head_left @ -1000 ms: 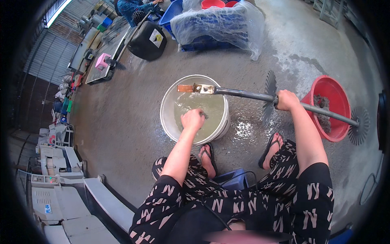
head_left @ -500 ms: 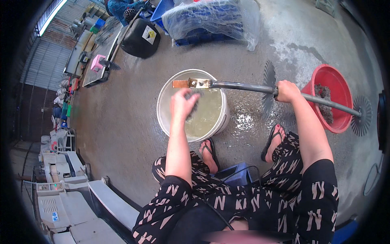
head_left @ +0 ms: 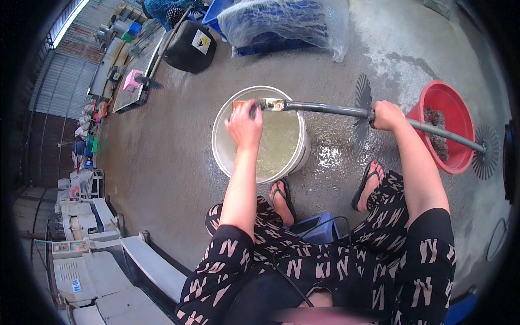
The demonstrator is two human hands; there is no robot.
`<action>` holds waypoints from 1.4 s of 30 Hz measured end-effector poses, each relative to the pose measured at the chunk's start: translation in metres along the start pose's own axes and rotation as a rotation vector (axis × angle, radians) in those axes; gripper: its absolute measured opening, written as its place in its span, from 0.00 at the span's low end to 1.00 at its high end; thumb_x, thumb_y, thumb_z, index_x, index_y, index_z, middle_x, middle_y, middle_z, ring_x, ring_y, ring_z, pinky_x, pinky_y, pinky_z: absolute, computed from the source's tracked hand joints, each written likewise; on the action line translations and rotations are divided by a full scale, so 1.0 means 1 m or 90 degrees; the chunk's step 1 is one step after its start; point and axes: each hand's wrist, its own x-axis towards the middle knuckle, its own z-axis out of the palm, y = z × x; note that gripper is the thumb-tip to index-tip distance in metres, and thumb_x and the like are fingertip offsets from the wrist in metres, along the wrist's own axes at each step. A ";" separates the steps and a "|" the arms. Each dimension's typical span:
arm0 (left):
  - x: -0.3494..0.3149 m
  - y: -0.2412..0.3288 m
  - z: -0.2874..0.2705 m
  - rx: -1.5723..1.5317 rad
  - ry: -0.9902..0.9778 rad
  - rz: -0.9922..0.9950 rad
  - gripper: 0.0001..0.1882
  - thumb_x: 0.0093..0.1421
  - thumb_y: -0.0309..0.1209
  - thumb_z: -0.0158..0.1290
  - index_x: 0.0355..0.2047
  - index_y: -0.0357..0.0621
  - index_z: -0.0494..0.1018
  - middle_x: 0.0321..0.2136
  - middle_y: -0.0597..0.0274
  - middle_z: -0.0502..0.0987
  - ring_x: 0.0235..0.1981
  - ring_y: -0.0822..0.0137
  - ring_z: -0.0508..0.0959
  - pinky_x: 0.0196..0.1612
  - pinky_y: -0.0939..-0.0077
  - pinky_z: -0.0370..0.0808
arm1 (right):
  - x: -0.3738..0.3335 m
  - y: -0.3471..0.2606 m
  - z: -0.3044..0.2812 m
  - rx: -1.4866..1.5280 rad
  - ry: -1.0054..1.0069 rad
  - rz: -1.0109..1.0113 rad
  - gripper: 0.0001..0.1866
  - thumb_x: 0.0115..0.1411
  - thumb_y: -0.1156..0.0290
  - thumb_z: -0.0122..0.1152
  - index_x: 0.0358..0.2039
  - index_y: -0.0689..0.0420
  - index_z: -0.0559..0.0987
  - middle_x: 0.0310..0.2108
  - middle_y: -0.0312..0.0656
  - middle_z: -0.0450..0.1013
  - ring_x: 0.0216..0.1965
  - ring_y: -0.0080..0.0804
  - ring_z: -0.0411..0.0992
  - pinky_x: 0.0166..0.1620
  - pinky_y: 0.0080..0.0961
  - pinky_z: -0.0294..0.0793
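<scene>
My right hand [head_left: 388,115] is closed around a long grey metal pole [head_left: 325,109], just right of a dark slotted disc [head_left: 362,111]. A second slotted disc [head_left: 486,152] sits at the pole's far right end. The left end carries a metal bracket with an orange-brown tip [head_left: 238,104], held above a white bucket [head_left: 221,149] of cloudy water. My left hand [head_left: 245,125] is closed on a dark scouring pad [head_left: 254,110], pressed against the bracket end. The fingers partly hide the pad and the tip.
Right of me stands a red tub [head_left: 470,122] with greyish clumps inside. A black jerrycan [head_left: 187,49] and a plastic-covered blue crate [head_left: 276,46] stand at the back. Between my feet lies a blue-grey container [head_left: 317,230]. Machinery [head_left: 89,276] fills the lower left.
My left hand has moved up with the dark scouring pad, from below the bracket onto it. The pole has risen slightly in view, and my right hand still grips it.
</scene>
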 end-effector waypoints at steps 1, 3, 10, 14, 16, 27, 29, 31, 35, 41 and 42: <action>-0.004 -0.001 0.006 0.013 -0.010 0.011 0.09 0.49 0.36 0.57 0.33 0.61 0.75 0.30 0.72 0.77 0.35 0.66 0.77 0.41 0.59 0.67 | -0.002 -0.002 0.002 0.000 -0.005 0.003 0.14 0.40 0.71 0.60 0.31 0.59 0.81 0.35 0.54 0.76 0.40 0.47 0.75 0.45 0.38 0.75; -0.008 -0.002 0.026 0.035 -0.015 0.037 0.08 0.49 0.36 0.57 0.32 0.61 0.75 0.31 0.72 0.77 0.36 0.65 0.77 0.41 0.58 0.67 | -0.004 -0.006 -0.004 -0.005 0.001 0.009 0.14 0.41 0.71 0.60 0.32 0.58 0.81 0.35 0.54 0.76 0.40 0.47 0.75 0.45 0.38 0.75; -0.031 -0.016 0.003 0.129 -0.426 -0.093 0.11 0.49 0.35 0.57 0.35 0.60 0.79 0.33 0.63 0.80 0.39 0.60 0.78 0.44 0.58 0.70 | -0.007 -0.001 -0.005 0.012 -0.007 0.001 0.15 0.40 0.71 0.61 0.33 0.56 0.81 0.34 0.52 0.77 0.40 0.46 0.75 0.45 0.39 0.75; -0.037 -0.051 0.036 0.051 -0.702 -0.178 0.19 0.44 0.33 0.61 0.40 0.60 0.79 0.36 0.53 0.80 0.42 0.59 0.79 0.45 0.64 0.74 | -0.005 0.000 -0.001 0.005 0.006 0.002 0.15 0.40 0.71 0.61 0.32 0.56 0.81 0.34 0.51 0.77 0.40 0.46 0.75 0.45 0.39 0.75; -0.055 -0.077 0.069 0.074 -0.826 -0.088 0.22 0.40 0.32 0.63 0.40 0.60 0.79 0.37 0.53 0.79 0.42 0.59 0.78 0.45 0.65 0.74 | -0.004 -0.003 0.000 0.012 0.015 -0.014 0.14 0.40 0.71 0.61 0.32 0.56 0.81 0.34 0.51 0.77 0.40 0.46 0.75 0.45 0.39 0.75; -0.008 0.028 -0.028 -0.189 -0.390 -0.041 0.25 0.41 0.33 0.62 0.44 0.53 0.74 0.38 0.58 0.79 0.40 0.57 0.79 0.44 0.66 0.74 | -0.011 -0.001 0.006 -0.009 0.080 0.008 0.12 0.41 0.71 0.60 0.30 0.57 0.80 0.32 0.52 0.76 0.37 0.49 0.75 0.43 0.41 0.74; 0.001 0.043 -0.021 -0.178 -0.199 0.042 0.24 0.45 0.35 0.59 0.46 0.53 0.72 0.40 0.58 0.78 0.41 0.54 0.78 0.44 0.62 0.74 | -0.016 -0.006 0.000 -0.009 0.082 0.010 0.13 0.41 0.71 0.60 0.30 0.58 0.79 0.31 0.52 0.76 0.37 0.49 0.75 0.42 0.41 0.75; -0.013 0.044 0.001 -0.034 -0.163 -0.021 0.21 0.46 0.35 0.60 0.43 0.51 0.73 0.38 0.57 0.78 0.40 0.55 0.78 0.42 0.62 0.75 | -0.011 -0.012 0.002 -0.016 0.081 0.001 0.13 0.41 0.72 0.60 0.30 0.58 0.79 0.31 0.52 0.76 0.36 0.49 0.76 0.42 0.41 0.75; -0.054 0.012 0.013 0.073 -0.366 -0.059 0.18 0.47 0.36 0.59 0.40 0.51 0.74 0.37 0.57 0.77 0.40 0.54 0.77 0.40 0.61 0.75 | -0.009 -0.010 0.003 -0.017 0.080 0.004 0.13 0.40 0.72 0.60 0.30 0.58 0.79 0.31 0.53 0.76 0.36 0.49 0.76 0.42 0.41 0.75; -0.001 0.041 -0.022 -0.085 -0.061 -0.018 0.17 0.46 0.36 0.61 0.38 0.54 0.75 0.36 0.61 0.75 0.37 0.54 0.78 0.37 0.60 0.75 | -0.010 -0.007 0.004 -0.040 0.074 0.023 0.14 0.41 0.73 0.59 0.33 0.53 0.80 0.31 0.50 0.77 0.37 0.46 0.76 0.42 0.40 0.75; -0.001 0.038 -0.015 -0.044 -0.076 0.003 0.17 0.45 0.36 0.61 0.37 0.54 0.74 0.36 0.61 0.74 0.36 0.54 0.78 0.36 0.60 0.75 | -0.009 -0.009 0.003 -0.040 0.074 0.017 0.14 0.41 0.73 0.60 0.33 0.53 0.80 0.31 0.50 0.77 0.37 0.46 0.76 0.42 0.40 0.75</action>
